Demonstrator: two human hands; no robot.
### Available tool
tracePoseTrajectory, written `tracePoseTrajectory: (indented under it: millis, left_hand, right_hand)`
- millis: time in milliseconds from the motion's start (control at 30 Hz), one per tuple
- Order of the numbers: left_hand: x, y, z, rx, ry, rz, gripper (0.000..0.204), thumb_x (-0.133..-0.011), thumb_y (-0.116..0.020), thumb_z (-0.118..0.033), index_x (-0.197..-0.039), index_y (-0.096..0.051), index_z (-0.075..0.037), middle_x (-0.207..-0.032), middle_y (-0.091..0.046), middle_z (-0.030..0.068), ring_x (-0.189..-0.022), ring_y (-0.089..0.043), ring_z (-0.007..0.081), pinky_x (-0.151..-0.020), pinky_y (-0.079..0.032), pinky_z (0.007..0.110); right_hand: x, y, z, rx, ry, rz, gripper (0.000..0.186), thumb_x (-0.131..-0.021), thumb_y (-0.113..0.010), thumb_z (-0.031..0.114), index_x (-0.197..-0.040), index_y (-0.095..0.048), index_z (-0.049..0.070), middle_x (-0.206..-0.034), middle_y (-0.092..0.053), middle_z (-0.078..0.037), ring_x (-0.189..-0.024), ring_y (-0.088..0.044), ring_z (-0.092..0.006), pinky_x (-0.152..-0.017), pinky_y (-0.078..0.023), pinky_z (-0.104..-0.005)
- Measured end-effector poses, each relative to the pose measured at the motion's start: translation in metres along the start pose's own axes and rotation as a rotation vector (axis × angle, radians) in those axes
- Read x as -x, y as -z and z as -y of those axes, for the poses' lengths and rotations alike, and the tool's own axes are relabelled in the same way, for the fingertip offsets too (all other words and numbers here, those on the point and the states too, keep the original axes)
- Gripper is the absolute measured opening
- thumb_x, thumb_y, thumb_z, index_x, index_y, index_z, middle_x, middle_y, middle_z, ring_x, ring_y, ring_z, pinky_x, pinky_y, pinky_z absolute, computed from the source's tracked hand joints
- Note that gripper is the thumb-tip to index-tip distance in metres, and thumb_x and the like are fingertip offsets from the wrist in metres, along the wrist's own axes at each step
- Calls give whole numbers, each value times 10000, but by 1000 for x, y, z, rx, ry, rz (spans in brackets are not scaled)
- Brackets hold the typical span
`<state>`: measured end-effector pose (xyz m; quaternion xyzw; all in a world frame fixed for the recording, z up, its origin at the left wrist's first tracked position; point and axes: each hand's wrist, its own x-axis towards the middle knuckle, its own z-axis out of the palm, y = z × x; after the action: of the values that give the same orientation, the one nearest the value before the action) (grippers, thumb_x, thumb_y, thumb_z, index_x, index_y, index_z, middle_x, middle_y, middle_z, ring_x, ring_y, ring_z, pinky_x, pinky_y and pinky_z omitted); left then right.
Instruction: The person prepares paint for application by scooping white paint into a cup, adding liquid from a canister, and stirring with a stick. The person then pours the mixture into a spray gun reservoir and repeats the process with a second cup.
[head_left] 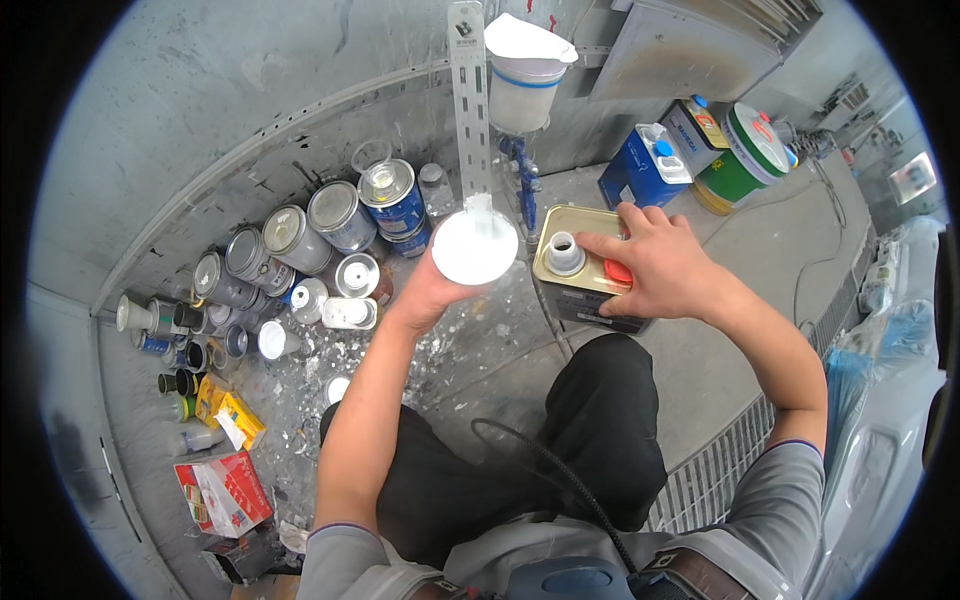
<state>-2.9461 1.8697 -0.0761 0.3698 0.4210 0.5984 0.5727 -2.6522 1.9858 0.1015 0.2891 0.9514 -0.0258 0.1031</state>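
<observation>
My left hand (425,300) is wrapped round a cup of white liquid (472,255), with a long perforated metal stick (467,110) standing up out of it. My right hand (665,262) grips the top of a rectangular gold-topped, dark-sided tin (580,305), fingers over its far rim and thumb at its near side. The tin's spout (563,250) is uncapped. A red plastic cap or lid (616,270) lies partly under my right hand; whether I hold it, I cannot tell.
Several paint cans (340,215) and cups line the wall at left, near a red box (225,490). A strainer-topped container (520,95), a blue tin (640,175) and a green pail (745,160) stand behind. A cable (840,230), a floor grate (720,470) and plastic-covered panels (880,380) are at right.
</observation>
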Motion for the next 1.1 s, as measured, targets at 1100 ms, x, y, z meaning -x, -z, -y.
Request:
tracePoseTrajectory:
  millis: [1100]
  left_hand:
    - [2, -32, 4, -237, -63, -3, 983, -721, -956, -85, -1568, -459, -41, -1474, -622, 79, -1369, -579, 196, -1158, -463, 366]
  right_hand:
    - [-70, 60, 51, 440, 72, 641, 895, -750, -882, 559, -1574, -562, 421, -1406, -618, -121, -1332, -551, -348, -1018, -410, -486]
